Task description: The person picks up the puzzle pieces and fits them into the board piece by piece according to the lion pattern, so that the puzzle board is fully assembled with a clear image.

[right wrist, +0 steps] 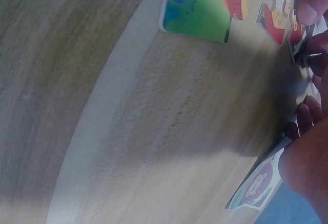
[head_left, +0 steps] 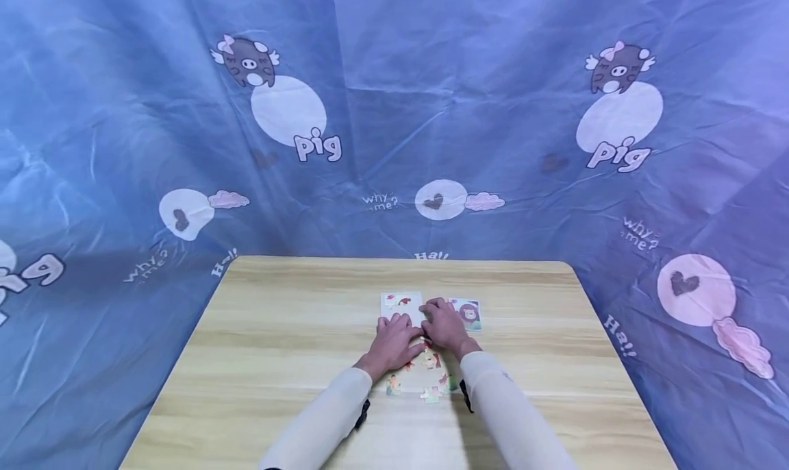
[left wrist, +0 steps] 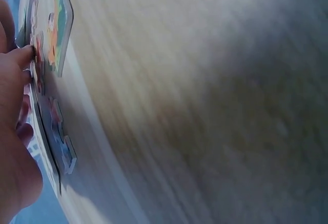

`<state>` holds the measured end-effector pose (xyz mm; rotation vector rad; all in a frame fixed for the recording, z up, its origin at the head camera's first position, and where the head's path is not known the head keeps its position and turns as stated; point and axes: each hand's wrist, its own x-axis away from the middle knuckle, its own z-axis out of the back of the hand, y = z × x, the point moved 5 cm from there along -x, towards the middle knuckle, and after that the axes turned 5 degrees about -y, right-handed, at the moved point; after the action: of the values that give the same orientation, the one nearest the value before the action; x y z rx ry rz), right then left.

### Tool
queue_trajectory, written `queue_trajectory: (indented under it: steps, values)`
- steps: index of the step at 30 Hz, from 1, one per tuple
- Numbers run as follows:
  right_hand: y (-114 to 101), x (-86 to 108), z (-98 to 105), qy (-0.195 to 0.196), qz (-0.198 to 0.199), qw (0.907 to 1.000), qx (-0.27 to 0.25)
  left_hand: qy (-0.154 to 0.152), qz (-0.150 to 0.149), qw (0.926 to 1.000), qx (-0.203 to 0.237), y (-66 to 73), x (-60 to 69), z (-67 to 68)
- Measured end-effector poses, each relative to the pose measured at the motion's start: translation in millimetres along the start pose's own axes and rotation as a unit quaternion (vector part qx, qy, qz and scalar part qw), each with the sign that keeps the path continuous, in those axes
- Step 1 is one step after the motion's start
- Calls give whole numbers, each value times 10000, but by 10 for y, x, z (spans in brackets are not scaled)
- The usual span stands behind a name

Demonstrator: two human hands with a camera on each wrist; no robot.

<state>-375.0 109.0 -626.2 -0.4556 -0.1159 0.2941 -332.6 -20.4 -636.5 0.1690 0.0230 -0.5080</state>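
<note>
Both hands meet over a puzzle on the table. My left hand [head_left: 394, 343] pinches a red-and-white puzzle piece [right wrist: 296, 39] between thumb and index finger, its other fingers bent over a white board [head_left: 390, 311]. My right hand [head_left: 445, 326] touches the left fingertips from the right, thumb and index finger bent together at the same piece; the fingers partly hide their contact. Loose and joined colourful pieces [head_left: 431, 392] lie below the hands. In the left wrist view, a red piece [left wrist: 41, 62] is at the left fingertips.
A lion picture card [head_left: 470, 312] lies just right of my right hand. Another piece [head_left: 393, 386] is at the lower left of the group. The wooden table [head_left: 277, 305] is bordered behind and at the sides by a blue printed cloth [head_left: 394, 114].
</note>
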Motion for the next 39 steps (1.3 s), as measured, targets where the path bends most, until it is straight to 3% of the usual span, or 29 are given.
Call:
queue_trajectory:
  steps: [13, 21, 31, 39]
  values:
    - [-4, -13, 63, -65, -36, 10000, -2, -294, 209, 9980, 527, 34, -42, 72]
    - [5, -31, 52, -161, -202, 9997, -19, -247, 322, 9953, 876, 24, -39, 94]
    - [-26, 44, -1, -169, -255, 9995, -35, 11, 357, 9826, 1823, -5, 76, 91]
    - [-31, 23, 31, 87, -31, 10000, 20, 187, 395, 9799, 1945, -25, 43, 109]
